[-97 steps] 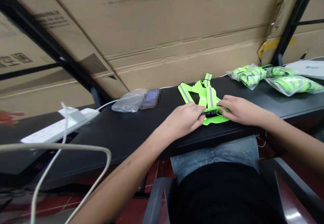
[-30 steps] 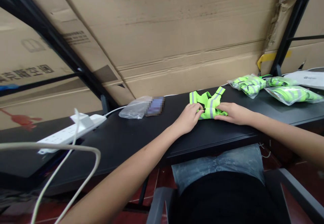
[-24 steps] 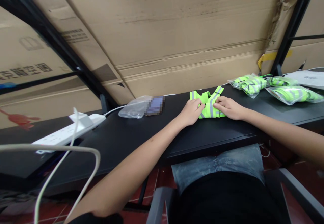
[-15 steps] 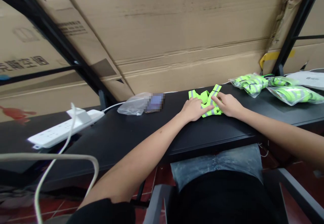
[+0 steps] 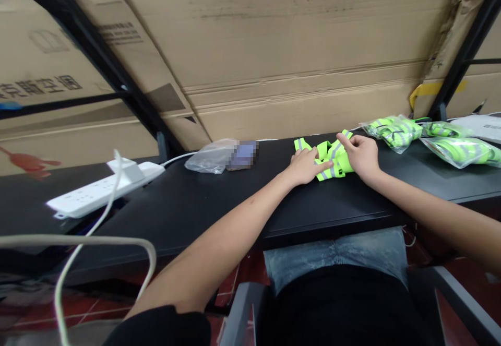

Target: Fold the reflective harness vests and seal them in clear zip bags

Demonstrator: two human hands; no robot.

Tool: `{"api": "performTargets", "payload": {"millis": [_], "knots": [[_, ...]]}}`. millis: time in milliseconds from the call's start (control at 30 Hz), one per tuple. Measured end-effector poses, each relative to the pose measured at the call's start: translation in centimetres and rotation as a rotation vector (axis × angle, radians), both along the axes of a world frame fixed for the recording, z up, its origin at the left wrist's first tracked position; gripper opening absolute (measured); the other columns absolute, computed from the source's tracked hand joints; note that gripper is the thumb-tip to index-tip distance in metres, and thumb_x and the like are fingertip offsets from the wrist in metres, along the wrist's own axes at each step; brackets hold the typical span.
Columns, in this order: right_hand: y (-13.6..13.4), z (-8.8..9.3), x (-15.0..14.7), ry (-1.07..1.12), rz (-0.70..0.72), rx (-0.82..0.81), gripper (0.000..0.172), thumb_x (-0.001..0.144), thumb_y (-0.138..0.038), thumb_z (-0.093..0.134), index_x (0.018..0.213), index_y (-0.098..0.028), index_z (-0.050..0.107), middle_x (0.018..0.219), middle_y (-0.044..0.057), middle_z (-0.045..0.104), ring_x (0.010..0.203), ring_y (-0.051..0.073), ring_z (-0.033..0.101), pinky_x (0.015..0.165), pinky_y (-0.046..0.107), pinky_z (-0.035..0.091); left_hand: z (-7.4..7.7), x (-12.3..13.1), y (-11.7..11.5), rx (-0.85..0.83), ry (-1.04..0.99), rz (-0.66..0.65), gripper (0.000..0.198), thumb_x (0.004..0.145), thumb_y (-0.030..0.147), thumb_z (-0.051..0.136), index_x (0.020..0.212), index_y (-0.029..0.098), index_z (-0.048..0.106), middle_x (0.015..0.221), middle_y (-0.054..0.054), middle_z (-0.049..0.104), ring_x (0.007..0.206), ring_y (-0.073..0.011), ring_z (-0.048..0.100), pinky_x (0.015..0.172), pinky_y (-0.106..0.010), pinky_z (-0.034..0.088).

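A fluorescent green reflective vest (image 5: 331, 159) with grey reflective strips lies folded in a loose bundle on the black table (image 5: 219, 200). My left hand (image 5: 307, 166) rests flat on its near left part, fingers extended. My right hand (image 5: 360, 154) presses against its right side, with the index finger stretched across the top. Neither hand grips the vest. Part of the vest is hidden under both hands.
Sealed plastic bags of green vests (image 5: 391, 133) lie to the right, near a white flat package (image 5: 479, 128). To the left are a clear plastic bag (image 5: 209, 158), a blurred flat object (image 5: 245, 155) and a white power strip (image 5: 104, 189) with a white cable (image 5: 78, 241). Cardboard boxes stand behind.
The vest has gone from a spread, strappy shape to a smaller folded bundle. My right hand has moved up to its far right side. The view has shifted slightly.
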State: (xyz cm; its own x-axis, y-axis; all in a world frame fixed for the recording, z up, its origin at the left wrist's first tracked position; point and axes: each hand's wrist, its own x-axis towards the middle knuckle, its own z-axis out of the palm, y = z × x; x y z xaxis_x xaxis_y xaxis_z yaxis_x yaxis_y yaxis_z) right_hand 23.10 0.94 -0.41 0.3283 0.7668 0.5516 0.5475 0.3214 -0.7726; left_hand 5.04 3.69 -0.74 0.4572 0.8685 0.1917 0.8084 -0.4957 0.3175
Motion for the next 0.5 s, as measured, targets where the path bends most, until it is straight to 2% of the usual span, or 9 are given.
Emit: {"api": "performTargets", "payload": {"millis": [100, 167, 233, 300, 367, 400, 500], "knots": [[-1.2, -0.3, 0.7, -0.008, 0.132, -0.060, 0.051, 0.082, -0.063, 0.062, 0.056, -0.019, 0.057, 0.054, 0.002, 0.057, 0.051, 0.014, 0.049, 0.052, 0.030, 0.040, 0.0, 0.2, 0.0, -0.003, -0.019, 0.026, 0.055, 0.084, 0.073, 0.049, 0.097, 0.019, 0.056, 0.105, -0.014, 0.064, 0.105, -0.0361, 0.055, 0.089, -0.048, 0.044], [-2.1, -0.6, 1.6, -0.092, 0.273, -0.021, 0.042, 0.082, -0.058, 0.065, 0.067, -0.018, 0.066, 0.073, 0.007, 0.070, 0.065, 0.018, 0.061, 0.061, 0.033, 0.050, -0.1, 0.2, 0.0, -0.007, -0.032, 0.035, 0.055, 0.084, 0.073, 0.049, 0.096, 0.019, 0.056, 0.104, -0.014, 0.065, 0.104, -0.0358, 0.055, 0.088, -0.048, 0.044], [-2.8, -0.8, 2.5, -0.223, 0.406, 0.064, 0.032, 0.083, -0.050, 0.067, 0.083, -0.019, 0.069, 0.095, 0.010, 0.072, 0.080, 0.021, 0.067, 0.075, 0.037, 0.055, -0.2, 0.2, 0.0, -0.005, -0.046, 0.033, 0.054, 0.084, 0.072, 0.050, 0.095, 0.019, 0.056, 0.104, -0.013, 0.064, 0.104, -0.0351, 0.055, 0.089, -0.047, 0.044], [-2.9, -1.0, 3.3, -0.329, 0.491, 0.115, 0.030, 0.087, -0.043, 0.065, 0.104, -0.019, 0.067, 0.105, 0.011, 0.070, 0.087, 0.022, 0.068, 0.083, 0.040, 0.056, -0.4, 0.2, 0.1, 0.008, -0.062, 0.027, 0.053, 0.084, 0.071, 0.052, 0.095, 0.019, 0.056, 0.105, -0.013, 0.063, 0.104, -0.0336, 0.055, 0.090, -0.046, 0.044], [-2.6, -1.2, 3.8, -0.409, 0.502, 0.122, 0.034, 0.090, -0.038, 0.061, 0.118, -0.019, 0.062, 0.107, 0.011, 0.068, 0.089, 0.022, 0.068, 0.084, 0.042, 0.057, -0.6, 0.1, 0.0, 0.049, -0.074, 0.024, 0.052, 0.085, 0.070, 0.054, 0.094, 0.018, 0.057, 0.103, -0.012, 0.062, 0.105, -0.0319, 0.054, 0.092, -0.044, 0.044], [-2.4, -1.2, 4.0, -0.451, 0.492, 0.122, 0.032, 0.092, -0.037, 0.058, 0.118, -0.018, 0.062, 0.107, 0.012, 0.067, 0.090, 0.023, 0.067, 0.084, 0.042, 0.057, -0.6, 0.1, 0.0, 0.079, -0.075, 0.025, 0.052, 0.085, 0.069, 0.054, 0.093, 0.018, 0.058, 0.102, -0.011, 0.061, 0.104, -0.0311, 0.054, 0.092, -0.044, 0.044], [-2.1, -1.2, 4.0, -0.630, 0.426, 0.148, 0.026, 0.097, -0.034, 0.049, 0.101, -0.018, 0.069, 0.108, 0.014, 0.065, 0.097, 0.025, 0.064, 0.089, 0.046, 0.054, -0.4, 0.0, -0.4, 0.178, -0.049, 0.013, 0.050, 0.088, 0.066, 0.053, 0.088, 0.017, 0.060, 0.096, -0.011, 0.060, 0.102, -0.0292, 0.055, 0.092, -0.042, 0.046]]}}
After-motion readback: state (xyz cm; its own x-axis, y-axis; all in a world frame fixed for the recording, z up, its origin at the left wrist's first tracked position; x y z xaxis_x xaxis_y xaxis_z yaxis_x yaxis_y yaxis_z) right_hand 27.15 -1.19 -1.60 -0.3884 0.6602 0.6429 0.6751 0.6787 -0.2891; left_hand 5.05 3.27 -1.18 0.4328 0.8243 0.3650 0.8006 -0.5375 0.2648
